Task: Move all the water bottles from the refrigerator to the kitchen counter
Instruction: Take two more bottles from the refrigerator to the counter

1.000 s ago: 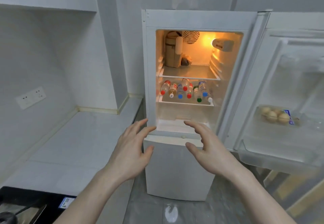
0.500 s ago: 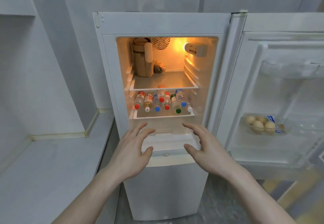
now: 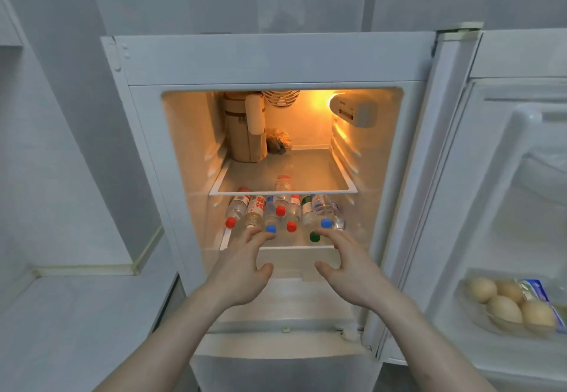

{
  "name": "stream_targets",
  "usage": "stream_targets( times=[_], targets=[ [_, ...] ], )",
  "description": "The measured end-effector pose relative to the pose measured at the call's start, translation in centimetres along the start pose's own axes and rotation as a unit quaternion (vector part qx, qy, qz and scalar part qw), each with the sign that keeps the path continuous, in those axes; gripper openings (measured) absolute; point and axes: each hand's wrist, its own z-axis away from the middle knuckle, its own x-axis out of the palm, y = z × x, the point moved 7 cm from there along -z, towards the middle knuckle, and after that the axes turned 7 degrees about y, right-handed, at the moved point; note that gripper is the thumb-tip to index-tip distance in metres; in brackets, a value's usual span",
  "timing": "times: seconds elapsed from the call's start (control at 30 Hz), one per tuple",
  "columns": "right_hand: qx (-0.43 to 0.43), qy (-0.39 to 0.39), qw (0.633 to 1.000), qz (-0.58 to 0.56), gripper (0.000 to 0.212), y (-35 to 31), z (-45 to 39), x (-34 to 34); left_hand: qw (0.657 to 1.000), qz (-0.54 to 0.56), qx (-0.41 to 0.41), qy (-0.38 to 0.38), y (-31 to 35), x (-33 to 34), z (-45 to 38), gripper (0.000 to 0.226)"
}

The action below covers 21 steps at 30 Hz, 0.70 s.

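Nothing was moved yet: every water bottle [image 3: 283, 215] lay on the refrigerator [image 3: 270, 60] shelf, bench [image 3: 76, 324] bare, left hand [image 3: 242, 272] and right hand [image 3: 349, 272] spread, holding nothing.

We see a white refrigerator [image 3: 270, 60], its inside lit warm orange-yellow. The clear water bottles [image 3: 285, 212] carry red, blue, green and white caps, some with red-and-white labels. A tan carton [image 3: 244, 133] stands at 11 o'clock. Beige eggs [image 3: 503, 307] sit beside a blue-and-white packet [image 3: 537, 292]. The surface [image 3: 76, 324] is pale grey.
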Motion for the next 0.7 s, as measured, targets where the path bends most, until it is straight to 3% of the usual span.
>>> stream_targets(
  times=[0.3,0.7],
  targets=[
    [0.033,-0.024,0.999,0.02,0.064,5.6,-7.7,2.2,0.997,0.006,-0.057,-0.046,-1.8,5.4,-6.2,0.061],
    [0.143,-0.057,0.987,0.038,0.07,10.1,-13.8,6.2,0.99,0.013,-0.078,-0.113,-4.5,10.0,-14.3,0.066]
  ],
)
